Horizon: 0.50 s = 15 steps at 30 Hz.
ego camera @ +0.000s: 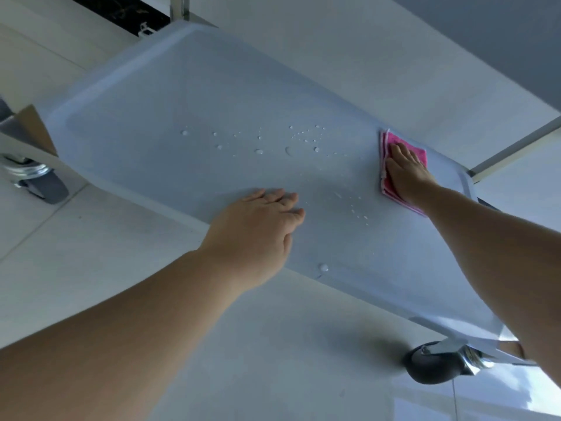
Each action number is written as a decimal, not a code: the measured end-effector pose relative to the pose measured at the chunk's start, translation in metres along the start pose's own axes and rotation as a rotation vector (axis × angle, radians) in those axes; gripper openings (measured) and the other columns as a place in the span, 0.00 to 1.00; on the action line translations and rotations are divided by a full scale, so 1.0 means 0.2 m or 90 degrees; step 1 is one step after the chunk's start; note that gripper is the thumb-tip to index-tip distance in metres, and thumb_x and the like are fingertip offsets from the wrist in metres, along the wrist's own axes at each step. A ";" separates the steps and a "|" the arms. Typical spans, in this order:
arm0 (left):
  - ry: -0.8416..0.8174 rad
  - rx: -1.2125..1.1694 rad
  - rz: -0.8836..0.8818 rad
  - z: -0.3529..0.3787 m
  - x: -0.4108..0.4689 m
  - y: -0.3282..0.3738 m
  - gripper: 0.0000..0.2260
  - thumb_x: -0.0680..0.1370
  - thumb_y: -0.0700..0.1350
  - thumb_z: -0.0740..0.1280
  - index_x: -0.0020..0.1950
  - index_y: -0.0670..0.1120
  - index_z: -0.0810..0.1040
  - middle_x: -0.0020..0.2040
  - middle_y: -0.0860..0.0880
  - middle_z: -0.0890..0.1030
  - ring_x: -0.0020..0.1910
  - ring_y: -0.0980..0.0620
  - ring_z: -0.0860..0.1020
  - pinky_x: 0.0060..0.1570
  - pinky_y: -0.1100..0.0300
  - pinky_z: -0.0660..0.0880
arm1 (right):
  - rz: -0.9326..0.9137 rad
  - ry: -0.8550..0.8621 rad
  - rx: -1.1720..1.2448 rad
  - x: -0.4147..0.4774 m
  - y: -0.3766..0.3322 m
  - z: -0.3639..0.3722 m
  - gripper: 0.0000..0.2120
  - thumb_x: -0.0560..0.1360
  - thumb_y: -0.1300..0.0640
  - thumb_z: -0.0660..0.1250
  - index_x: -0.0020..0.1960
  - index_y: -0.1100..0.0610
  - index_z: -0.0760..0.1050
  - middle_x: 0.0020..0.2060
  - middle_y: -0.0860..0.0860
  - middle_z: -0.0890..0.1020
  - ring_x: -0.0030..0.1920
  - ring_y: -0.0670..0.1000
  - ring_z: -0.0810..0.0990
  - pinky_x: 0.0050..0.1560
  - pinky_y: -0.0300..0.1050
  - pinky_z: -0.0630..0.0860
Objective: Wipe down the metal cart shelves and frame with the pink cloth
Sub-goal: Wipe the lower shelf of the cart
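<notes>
Pink cloth [403,168], folded into a soft, limp pad, lay near the far right end of the cart shelf [182,95], pinned flat under the right hand [408,174], whose fingers were spread on top. The left hand [261,229] rested open and empty on the shelf's near edge. Judging by its sheen, the smooth, rimmed metal would be slippery under the scattered water drops [288,144]. A caster wheel [437,364] sat below on glossy floor tiles [273,360].
</notes>
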<state>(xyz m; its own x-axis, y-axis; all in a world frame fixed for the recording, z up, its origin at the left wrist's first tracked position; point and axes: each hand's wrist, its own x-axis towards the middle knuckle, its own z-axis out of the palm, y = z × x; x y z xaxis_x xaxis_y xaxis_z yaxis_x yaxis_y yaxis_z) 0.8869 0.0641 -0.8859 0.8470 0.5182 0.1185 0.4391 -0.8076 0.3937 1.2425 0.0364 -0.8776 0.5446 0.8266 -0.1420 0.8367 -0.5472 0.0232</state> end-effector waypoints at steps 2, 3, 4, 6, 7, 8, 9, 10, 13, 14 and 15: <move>0.002 -0.011 -0.002 -0.01 0.00 0.01 0.21 0.81 0.45 0.51 0.75 0.53 0.61 0.77 0.54 0.56 0.75 0.57 0.54 0.71 0.64 0.44 | 0.012 0.006 0.016 0.04 -0.01 -0.01 0.29 0.80 0.45 0.45 0.78 0.58 0.52 0.78 0.54 0.52 0.77 0.54 0.49 0.76 0.49 0.47; 0.003 -0.017 -0.002 -0.01 0.00 0.01 0.21 0.81 0.45 0.52 0.75 0.53 0.61 0.77 0.53 0.57 0.75 0.56 0.54 0.71 0.64 0.45 | 0.010 0.014 0.023 0.06 -0.03 -0.02 0.26 0.82 0.50 0.47 0.77 0.58 0.53 0.78 0.54 0.53 0.77 0.54 0.50 0.76 0.49 0.47; 0.004 -0.021 -0.002 -0.01 0.00 0.02 0.21 0.81 0.45 0.53 0.75 0.52 0.62 0.77 0.53 0.57 0.75 0.56 0.55 0.71 0.64 0.45 | 0.012 0.020 0.035 0.09 -0.03 -0.02 0.24 0.83 0.53 0.48 0.77 0.59 0.53 0.77 0.55 0.53 0.77 0.55 0.50 0.76 0.50 0.48; 0.000 -0.020 -0.008 -0.01 0.00 0.02 0.21 0.81 0.45 0.52 0.75 0.53 0.61 0.77 0.54 0.56 0.75 0.57 0.54 0.71 0.64 0.45 | 0.024 0.015 0.026 0.13 -0.04 -0.03 0.26 0.82 0.51 0.47 0.77 0.59 0.53 0.77 0.55 0.53 0.77 0.55 0.50 0.76 0.51 0.48; -0.003 -0.018 -0.012 -0.01 0.01 0.02 0.21 0.81 0.45 0.52 0.75 0.53 0.60 0.77 0.54 0.56 0.75 0.57 0.53 0.71 0.65 0.44 | 0.032 0.009 0.017 0.16 -0.04 -0.02 0.28 0.80 0.47 0.46 0.78 0.58 0.53 0.78 0.54 0.53 0.77 0.55 0.50 0.76 0.52 0.48; -0.005 -0.017 -0.015 -0.01 0.01 0.02 0.22 0.81 0.46 0.51 0.75 0.53 0.60 0.77 0.54 0.55 0.75 0.57 0.53 0.71 0.65 0.44 | 0.041 0.010 0.010 0.18 -0.03 -0.02 0.31 0.78 0.44 0.43 0.78 0.58 0.53 0.78 0.53 0.52 0.77 0.55 0.50 0.76 0.54 0.48; -0.007 -0.017 -0.017 -0.01 0.01 0.02 0.22 0.81 0.46 0.51 0.75 0.53 0.59 0.77 0.54 0.55 0.75 0.57 0.52 0.71 0.65 0.43 | 0.049 0.006 0.002 0.18 -0.03 -0.01 0.32 0.78 0.44 0.42 0.78 0.57 0.52 0.78 0.53 0.51 0.77 0.55 0.49 0.76 0.54 0.48; -0.010 -0.016 -0.018 -0.01 0.01 0.02 0.22 0.81 0.46 0.51 0.76 0.53 0.59 0.77 0.54 0.54 0.75 0.57 0.52 0.71 0.65 0.43 | 0.051 0.011 0.010 0.18 -0.02 0.00 0.30 0.79 0.46 0.43 0.78 0.58 0.53 0.78 0.54 0.52 0.77 0.56 0.50 0.76 0.55 0.49; -0.015 -0.010 -0.016 -0.01 0.01 0.02 0.21 0.81 0.46 0.51 0.76 0.53 0.59 0.77 0.54 0.54 0.76 0.57 0.52 0.71 0.64 0.44 | 0.021 0.030 0.033 0.14 -0.05 0.00 0.24 0.82 0.53 0.48 0.77 0.59 0.54 0.77 0.55 0.55 0.77 0.56 0.51 0.76 0.54 0.50; -0.016 -0.009 -0.016 -0.01 0.01 0.02 0.21 0.81 0.46 0.51 0.76 0.53 0.58 0.77 0.54 0.54 0.76 0.57 0.52 0.71 0.64 0.44 | 0.018 0.035 0.040 0.13 -0.05 0.01 0.24 0.82 0.53 0.48 0.77 0.59 0.54 0.77 0.55 0.55 0.77 0.56 0.51 0.76 0.54 0.49; -0.018 -0.005 -0.016 -0.02 0.01 0.02 0.21 0.81 0.46 0.51 0.76 0.53 0.58 0.77 0.54 0.54 0.76 0.57 0.52 0.71 0.64 0.44 | 0.013 0.036 0.040 0.11 -0.07 0.01 0.24 0.82 0.53 0.48 0.77 0.59 0.54 0.77 0.55 0.54 0.77 0.55 0.51 0.76 0.53 0.49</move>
<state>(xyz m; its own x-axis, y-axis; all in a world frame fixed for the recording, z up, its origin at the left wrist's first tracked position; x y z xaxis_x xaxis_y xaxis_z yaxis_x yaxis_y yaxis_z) 0.8884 0.0628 -0.8815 0.8441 0.5297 0.0833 0.4577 -0.7926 0.4028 1.2422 0.0616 -0.8822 0.5650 0.8206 -0.0859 0.8213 -0.5693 -0.0370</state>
